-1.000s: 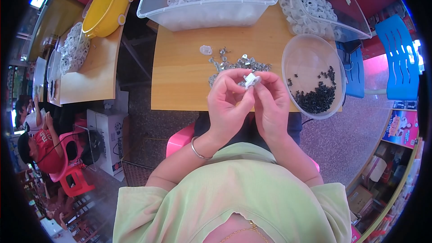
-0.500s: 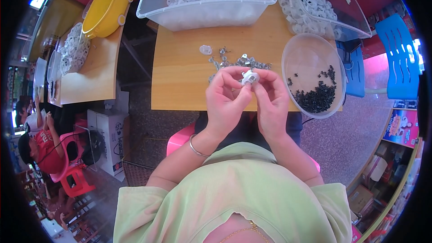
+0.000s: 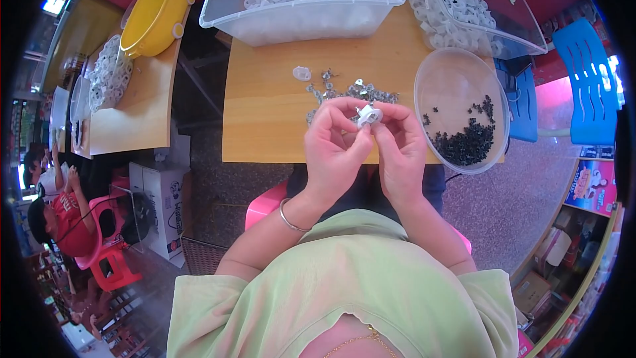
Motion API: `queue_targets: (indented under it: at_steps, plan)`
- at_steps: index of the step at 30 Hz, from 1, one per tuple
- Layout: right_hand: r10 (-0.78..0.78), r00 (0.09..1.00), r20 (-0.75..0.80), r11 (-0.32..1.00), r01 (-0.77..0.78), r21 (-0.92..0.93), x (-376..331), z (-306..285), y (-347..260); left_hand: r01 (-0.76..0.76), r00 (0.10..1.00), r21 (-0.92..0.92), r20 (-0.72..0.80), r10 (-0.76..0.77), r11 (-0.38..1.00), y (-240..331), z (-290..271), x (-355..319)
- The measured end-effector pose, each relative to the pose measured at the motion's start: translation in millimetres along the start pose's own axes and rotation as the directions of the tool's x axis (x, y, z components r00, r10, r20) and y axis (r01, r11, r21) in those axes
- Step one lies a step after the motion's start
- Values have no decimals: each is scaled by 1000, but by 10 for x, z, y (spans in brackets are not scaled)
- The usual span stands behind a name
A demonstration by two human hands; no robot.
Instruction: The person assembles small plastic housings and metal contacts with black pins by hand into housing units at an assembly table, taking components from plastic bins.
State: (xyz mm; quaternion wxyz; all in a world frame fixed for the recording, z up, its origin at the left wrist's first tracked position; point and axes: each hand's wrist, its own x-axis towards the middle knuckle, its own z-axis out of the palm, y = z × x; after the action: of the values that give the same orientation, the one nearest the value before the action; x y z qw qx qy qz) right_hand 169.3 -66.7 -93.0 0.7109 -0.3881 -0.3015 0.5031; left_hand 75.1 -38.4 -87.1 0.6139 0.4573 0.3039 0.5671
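Between the fingertips of both hands sits a small white round plastic part (image 3: 369,116), held above the table's front edge. My left hand (image 3: 336,149) pinches its left side with thumb and fingers. On the other side my right hand (image 3: 400,149) grips it the same way. Just beyond the hands lies a loose pile of small metal pieces (image 3: 377,93), partly hidden by my fingers. Left of that pile rests a single white plastic part (image 3: 301,73). A round clear tray (image 3: 424,73) to the right holds many small black pieces (image 3: 467,144).
A clear bin (image 3: 301,23) of white parts stands at the table's back, with another clear bin (image 3: 487,36) of them at back right. On a side table at left are a yellow basin (image 3: 156,16) and more white parts (image 3: 109,79). A person (image 3: 69,219) sits far left.
The white part has turned slightly between my fingertips. Both hands stay in nearly the same place.
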Motion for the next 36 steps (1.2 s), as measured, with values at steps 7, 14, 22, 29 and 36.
queue_targets:
  at_steps: [7,14,22,29,36]
  plan:
    - [5,1000,-14,999,-5,-43,5,6,9,-20,1000,45,6,20,999,-35,-16,5]
    - [-11,1000,-17,998,10,-67,9,-1,22,-27,1000,47,14,26,999,-46,-33,11]
    - [-26,1000,14,997,27,-69,9,-33,20,45,998,-93,38,-41,995,-39,-61,44]
    - [-33,999,18,995,35,-92,4,-49,12,88,995,-138,49,-82,987,-39,-64,63]
    - [-10,1000,9,997,11,-76,-3,-42,-35,145,987,-159,94,-132,977,-41,-84,62]
